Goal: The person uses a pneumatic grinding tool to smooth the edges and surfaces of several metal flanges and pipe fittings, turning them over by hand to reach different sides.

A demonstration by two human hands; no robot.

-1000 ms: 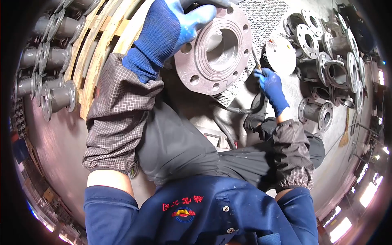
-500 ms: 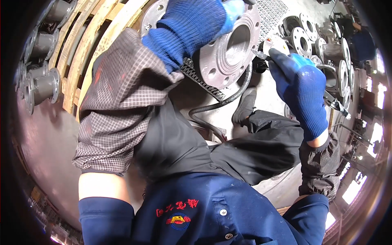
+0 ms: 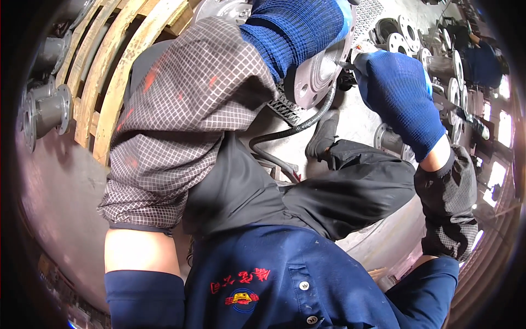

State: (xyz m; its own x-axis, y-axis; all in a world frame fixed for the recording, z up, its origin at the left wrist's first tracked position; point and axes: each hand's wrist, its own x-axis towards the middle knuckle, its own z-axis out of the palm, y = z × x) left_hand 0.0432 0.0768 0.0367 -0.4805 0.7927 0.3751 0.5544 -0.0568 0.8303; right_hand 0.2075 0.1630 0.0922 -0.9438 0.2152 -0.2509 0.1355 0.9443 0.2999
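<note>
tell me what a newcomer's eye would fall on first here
Probably the blue-gloved left hand at top centre, partly covering a round grey metal flange, and the blue-gloved right hand to its right, holding a slim grey tool. After those, likely the pale slatted wooden pallet at upper left and the grey flanged metal pipe pieces clustered at upper right.

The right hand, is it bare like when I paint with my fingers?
No, the right hand wears a blue knitted glove with its cuff at the wrist.
</note>
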